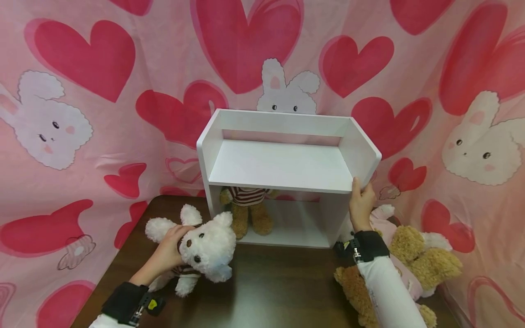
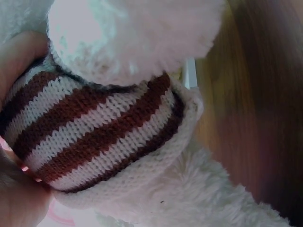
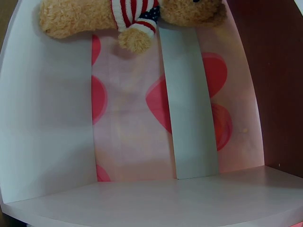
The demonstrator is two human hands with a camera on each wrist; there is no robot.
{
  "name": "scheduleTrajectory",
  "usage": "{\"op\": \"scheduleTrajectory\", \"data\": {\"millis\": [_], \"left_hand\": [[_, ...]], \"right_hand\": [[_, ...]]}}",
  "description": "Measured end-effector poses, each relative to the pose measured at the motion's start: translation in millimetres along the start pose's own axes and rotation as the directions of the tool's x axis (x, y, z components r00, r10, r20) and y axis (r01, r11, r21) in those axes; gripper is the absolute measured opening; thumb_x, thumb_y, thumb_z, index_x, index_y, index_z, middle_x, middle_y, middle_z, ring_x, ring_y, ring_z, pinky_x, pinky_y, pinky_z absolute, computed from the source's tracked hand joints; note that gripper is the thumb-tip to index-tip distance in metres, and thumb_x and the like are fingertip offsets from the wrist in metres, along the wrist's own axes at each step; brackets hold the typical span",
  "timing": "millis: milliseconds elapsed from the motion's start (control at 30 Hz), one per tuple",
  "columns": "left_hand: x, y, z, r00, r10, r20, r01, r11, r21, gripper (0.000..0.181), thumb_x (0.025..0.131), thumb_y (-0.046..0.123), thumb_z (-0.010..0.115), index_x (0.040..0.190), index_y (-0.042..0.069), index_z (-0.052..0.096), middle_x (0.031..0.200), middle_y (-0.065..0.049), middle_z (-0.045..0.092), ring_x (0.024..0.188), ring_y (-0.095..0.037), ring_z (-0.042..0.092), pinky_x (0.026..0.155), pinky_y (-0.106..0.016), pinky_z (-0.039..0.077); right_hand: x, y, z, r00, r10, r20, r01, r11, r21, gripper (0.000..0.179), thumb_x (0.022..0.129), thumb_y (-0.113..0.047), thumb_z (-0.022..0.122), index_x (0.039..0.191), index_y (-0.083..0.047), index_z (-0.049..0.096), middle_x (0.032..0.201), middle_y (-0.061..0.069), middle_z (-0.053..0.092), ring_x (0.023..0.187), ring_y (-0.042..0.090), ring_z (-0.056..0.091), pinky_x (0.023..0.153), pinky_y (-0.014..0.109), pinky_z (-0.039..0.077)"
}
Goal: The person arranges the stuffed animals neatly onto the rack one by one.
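Observation:
My left hand [image 1: 174,246] grips a white plush dog [image 1: 213,246] around its body, left of the shelf and above the dark table. In the left wrist view its knitted sweater [image 2: 99,127] with brown and white stripes lies between thumb and fingers. My right hand [image 1: 362,204] holds the front edge of the right side of a white two-tier shelf [image 1: 279,164], thumb up near the middle board. On the lower tier, at the left, sits a brown teddy bear [image 1: 250,218] in a striped top; the middle board hides its head in the head view.
Right of the shelf, partly under my right forearm, lie several plush toys, among them a tan one [image 1: 434,264] and a brown one [image 1: 354,291]. A dark wooden table [image 1: 279,287] carries everything. Behind hangs a pink cloth [image 1: 172,54] with hearts and rabbits.

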State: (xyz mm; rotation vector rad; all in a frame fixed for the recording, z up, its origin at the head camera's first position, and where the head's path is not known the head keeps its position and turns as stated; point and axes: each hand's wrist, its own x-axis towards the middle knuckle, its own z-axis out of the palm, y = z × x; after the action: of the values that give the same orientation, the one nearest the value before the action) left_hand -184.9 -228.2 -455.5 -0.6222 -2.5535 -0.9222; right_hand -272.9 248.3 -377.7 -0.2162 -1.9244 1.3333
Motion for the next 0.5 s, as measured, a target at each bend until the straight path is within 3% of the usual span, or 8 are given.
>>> {"op": "scheduleTrajectory", "data": {"millis": [500], "left_hand": [[2.2, 15.9, 5.8, 1.0, -0.014, 0.01, 0.015, 0.998, -0.063, 0.067, 0.053, 0.016, 0.087, 0.112, 0.007, 0.056, 0.104, -0.01, 0.056, 0.099, -0.03, 0.049, 0.078, -0.053, 0.044]], "right_hand": [[0.1, -1, 0, 1.0, 0.024, 0.013, -0.024, 1.0, 0.003, 0.047, 0.094, -0.033, 0.047, 0.119, 0.006, 0.052, 0.12, 0.021, 0.055, 0.107, 0.029, 0.051, 0.095, 0.05, 0.037]]}}
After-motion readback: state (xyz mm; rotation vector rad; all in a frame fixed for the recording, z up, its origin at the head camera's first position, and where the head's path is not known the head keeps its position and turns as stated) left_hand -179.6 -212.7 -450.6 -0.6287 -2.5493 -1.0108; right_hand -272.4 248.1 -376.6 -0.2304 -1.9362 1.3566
